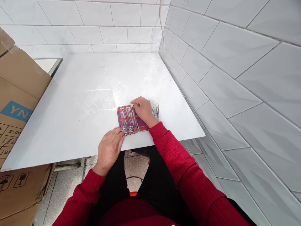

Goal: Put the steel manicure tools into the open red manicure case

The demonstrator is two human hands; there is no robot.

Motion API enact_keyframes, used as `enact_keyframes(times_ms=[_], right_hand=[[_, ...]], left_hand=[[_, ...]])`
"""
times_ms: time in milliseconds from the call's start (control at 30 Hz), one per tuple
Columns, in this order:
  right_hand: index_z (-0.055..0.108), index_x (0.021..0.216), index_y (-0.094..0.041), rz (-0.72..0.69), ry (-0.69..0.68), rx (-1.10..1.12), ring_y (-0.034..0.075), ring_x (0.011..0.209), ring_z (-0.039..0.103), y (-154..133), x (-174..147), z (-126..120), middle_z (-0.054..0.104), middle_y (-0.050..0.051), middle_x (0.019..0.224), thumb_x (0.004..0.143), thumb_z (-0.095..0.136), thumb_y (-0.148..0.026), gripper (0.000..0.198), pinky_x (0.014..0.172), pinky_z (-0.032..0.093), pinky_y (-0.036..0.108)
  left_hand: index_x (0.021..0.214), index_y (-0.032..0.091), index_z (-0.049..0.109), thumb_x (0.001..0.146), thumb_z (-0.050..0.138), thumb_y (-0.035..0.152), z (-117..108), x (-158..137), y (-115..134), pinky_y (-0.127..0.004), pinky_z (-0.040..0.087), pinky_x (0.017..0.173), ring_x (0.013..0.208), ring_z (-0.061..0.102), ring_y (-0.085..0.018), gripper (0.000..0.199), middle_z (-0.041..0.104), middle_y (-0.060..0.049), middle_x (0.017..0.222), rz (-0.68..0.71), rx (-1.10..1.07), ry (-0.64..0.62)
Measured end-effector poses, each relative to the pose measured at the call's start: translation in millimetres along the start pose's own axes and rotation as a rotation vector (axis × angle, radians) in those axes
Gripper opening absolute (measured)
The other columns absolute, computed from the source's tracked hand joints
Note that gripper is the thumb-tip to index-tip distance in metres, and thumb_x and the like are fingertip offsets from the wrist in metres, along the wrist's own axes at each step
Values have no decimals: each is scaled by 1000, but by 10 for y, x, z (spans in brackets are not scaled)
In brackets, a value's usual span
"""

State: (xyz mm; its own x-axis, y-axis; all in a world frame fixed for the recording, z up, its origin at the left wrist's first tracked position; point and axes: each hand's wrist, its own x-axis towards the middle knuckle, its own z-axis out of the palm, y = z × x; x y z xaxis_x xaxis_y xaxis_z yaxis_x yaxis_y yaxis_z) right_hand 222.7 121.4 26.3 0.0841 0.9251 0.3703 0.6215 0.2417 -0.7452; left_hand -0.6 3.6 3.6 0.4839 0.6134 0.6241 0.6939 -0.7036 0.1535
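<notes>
An unfolded manicure case [119,116] with a red and purple lining lies near the front edge of the white table. Its left half holds several slim metal tools [127,116] under a strap, and nail clippers [127,129] along the bottom. My left hand [110,146] grips the case at its lower left corner, fingers bent, thumb beside the clippers. Over the right half is my right hand [143,108], its fingers curled in near the top of the fold. Whatever its fingertips hold, if anything, is hidden. Beyond that wrist, several metal tools [155,110] lie partly covered.
The white tabletop [89,84] reaches back to a tiled wall [108,36]. Another tiled wall [225,78] rises close along the right. Cardboard boxes [21,81] stand against the left side. A thin cable [161,18] hangs in the back corner.
</notes>
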Motion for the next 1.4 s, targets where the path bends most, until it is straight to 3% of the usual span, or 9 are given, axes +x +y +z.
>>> enact_keyframes(times_ms=[200,333,400,567,700,800,1033,1233,1400], right_hand=[[79,92,-22,85,220,152,17,78,63,238,-72,-399,76,4,101,91,59,-18,20,82,53,34],[79,92,-21,153,339,90,18,74,61,428,-381,-729,75,5,97,90,61,-25,19,76,53,34],[80,95,-22,138,323,28,19,75,62,431,-619,-807,75,5,97,91,61,-29,21,75,54,34],[78,117,-22,121,89,-285,22,95,69,204,-1118,-658,75,8,118,98,58,-27,28,85,54,35],[73,129,-19,171,24,-473,26,111,68,10,-1173,-448,71,13,127,102,54,-20,33,92,54,36],[70,131,-19,164,-3,-509,25,112,67,-90,-1134,-325,70,12,127,103,51,-17,34,92,53,34],[70,123,-18,104,-66,-572,22,98,66,-269,-1096,-44,67,13,123,107,42,-20,32,77,50,32],[71,127,-21,89,-26,-295,20,93,67,-123,-1065,-205,72,9,123,101,56,-23,30,82,53,31],[77,111,-19,126,186,-115,18,74,62,179,-1050,-540,74,7,105,95,58,-25,25,77,52,32]], left_hand=[[113,20,70,106,58,22,6,12,-4,-45,59,101,116,73,-28,14,77,-10,124,-1,-17,32],[113,20,70,106,58,22,20,4,-21,-45,59,100,115,73,-28,14,77,-10,124,-1,-34,55],[113,19,70,106,57,22,24,3,-26,-44,58,99,114,74,-28,15,77,-10,123,2,-31,64],[111,17,69,107,55,21,19,23,-21,-41,57,98,114,73,-27,15,77,-10,123,8,-5,39],[106,17,70,108,54,23,-12,16,-53,-41,57,97,109,74,-26,17,78,-9,120,16,27,38],[105,18,70,108,52,24,-87,-46,-127,-43,56,98,110,74,-28,19,78,-9,119,1,63,26],[110,17,71,109,52,27,-259,-222,-322,-46,56,99,114,73,-31,22,77,-12,124,-50,85,16],[106,20,73,110,47,36,-368,-100,-450,-50,57,100,118,71,-33,31,77,-10,122,-10,14,-86],[108,22,74,110,45,41,-377,288,-532,-49,54,105,120,69,-31,35,77,-9,122,-23,-67,-119]])
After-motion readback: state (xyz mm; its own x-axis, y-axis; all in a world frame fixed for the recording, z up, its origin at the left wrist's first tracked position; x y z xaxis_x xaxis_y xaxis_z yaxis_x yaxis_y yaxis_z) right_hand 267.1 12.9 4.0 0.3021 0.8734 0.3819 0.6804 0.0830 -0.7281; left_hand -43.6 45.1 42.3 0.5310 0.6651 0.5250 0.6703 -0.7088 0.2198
